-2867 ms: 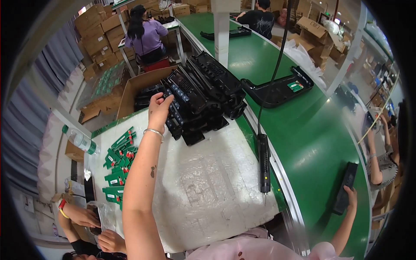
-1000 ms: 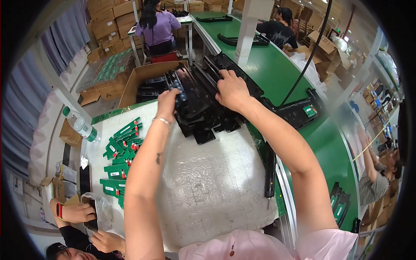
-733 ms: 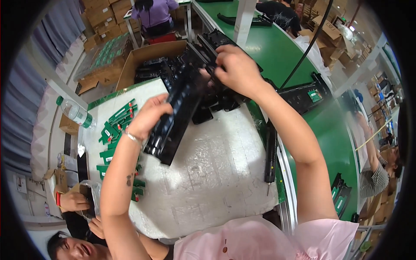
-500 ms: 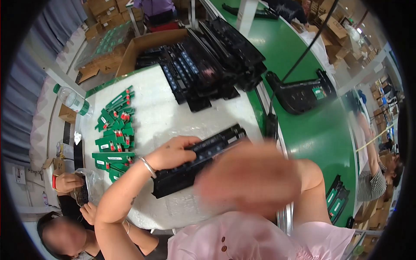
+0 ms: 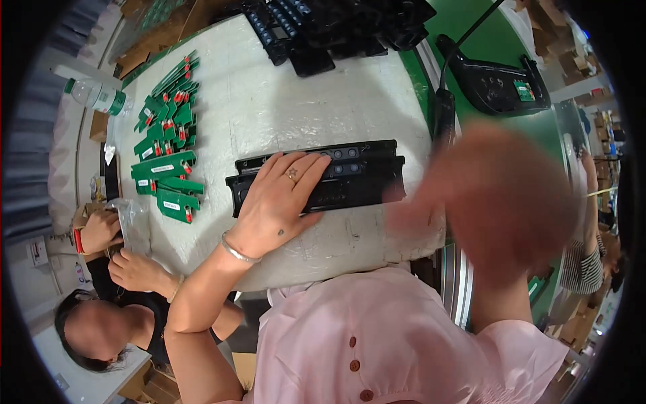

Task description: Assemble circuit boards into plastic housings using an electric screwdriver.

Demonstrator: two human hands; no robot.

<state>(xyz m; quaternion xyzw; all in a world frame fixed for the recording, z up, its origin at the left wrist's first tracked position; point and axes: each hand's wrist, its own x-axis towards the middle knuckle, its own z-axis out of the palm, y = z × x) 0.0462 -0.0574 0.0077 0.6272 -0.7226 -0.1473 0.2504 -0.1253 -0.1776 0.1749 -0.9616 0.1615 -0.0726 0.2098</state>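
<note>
A long black plastic housing (image 5: 363,185) with round dark discs along its top lies nearly level on the white padded surface (image 5: 269,108). My left hand (image 5: 279,195) lies across its left-middle part, fingers over the top strip and thumb by the near edge, holding it down. To the right of the housing, my right hand (image 5: 505,195) is raised and heavily smeared by motion, so its fingers cannot be made out. Just beyond that hand stands a black cylindrical tool (image 5: 442,118) on a cord, like an electric screwdriver.
Green circuit boards (image 5: 165,165) with red parts lie piled on the left, beside a plastic bottle (image 5: 101,96). More black housings (image 5: 336,30) are stacked at the back. A curved black part (image 5: 501,84) rests on the green bench. A co-worker (image 5: 101,330) handles a clear bag at left.
The housing has gone from slanted to nearly level, and my left hand has spread flatter over it. My right hand has moved away from it to the right. The whole view has shifted.
</note>
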